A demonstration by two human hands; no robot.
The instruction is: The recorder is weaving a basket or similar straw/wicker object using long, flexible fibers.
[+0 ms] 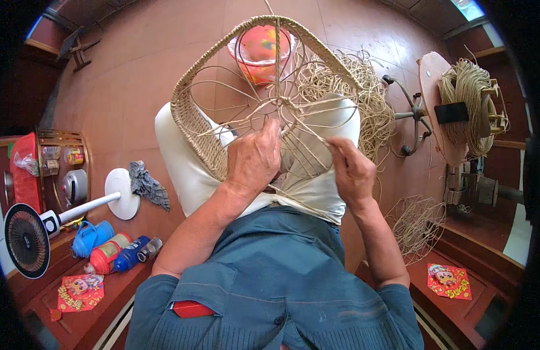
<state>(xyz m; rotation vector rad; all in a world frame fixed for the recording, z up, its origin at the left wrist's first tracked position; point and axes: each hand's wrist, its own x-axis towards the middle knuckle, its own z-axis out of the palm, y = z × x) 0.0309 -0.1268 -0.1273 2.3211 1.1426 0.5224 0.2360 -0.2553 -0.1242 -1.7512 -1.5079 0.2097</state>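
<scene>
A half-woven basket of tan twisted cord on a wire frame rests across my lap, its rounded rim toward the far side. Bare wire loops fan out from a cord-wrapped hub at its middle. My left hand is closed on the wire frame just below that hub; its fingertips are partly hidden. With thumb and fingers pinched together, my right hand grips a length of cord that runs taut from the hub. More cord crosses my lap below the hands.
Beyond the basket stands a red patterned bin with a bag liner. Loose cord heaps on the floor at right, beside a wheeled chair base. A coil of cord lies farther right. At left are a fan and flasks.
</scene>
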